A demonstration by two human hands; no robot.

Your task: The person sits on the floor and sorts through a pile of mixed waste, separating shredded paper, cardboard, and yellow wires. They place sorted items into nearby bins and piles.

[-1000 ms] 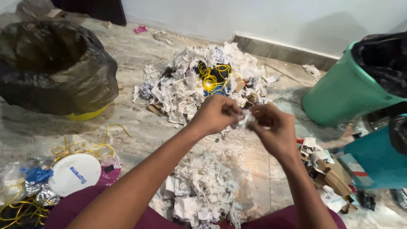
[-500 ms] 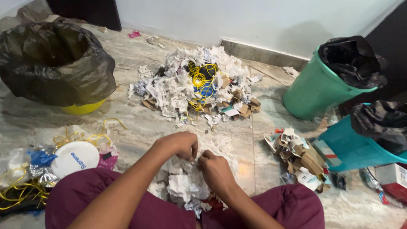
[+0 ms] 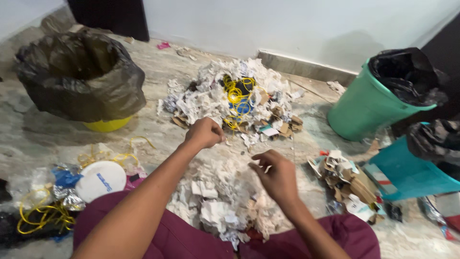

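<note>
Soft, even indoor light falls from above, bright on the white wall [image 3: 297, 29] and pale floor [image 3: 43, 139]. Shadows are faint, darkest beside the green bin [image 3: 369, 105]. Both hands blur slightly with motion. The frame's edges bend a little.

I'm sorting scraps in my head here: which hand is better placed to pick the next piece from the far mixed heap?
Probably the left hand: it is closed at the near edge of the far mixed heap. The right hand hangs open nearer the body, over the paper pile.
</note>
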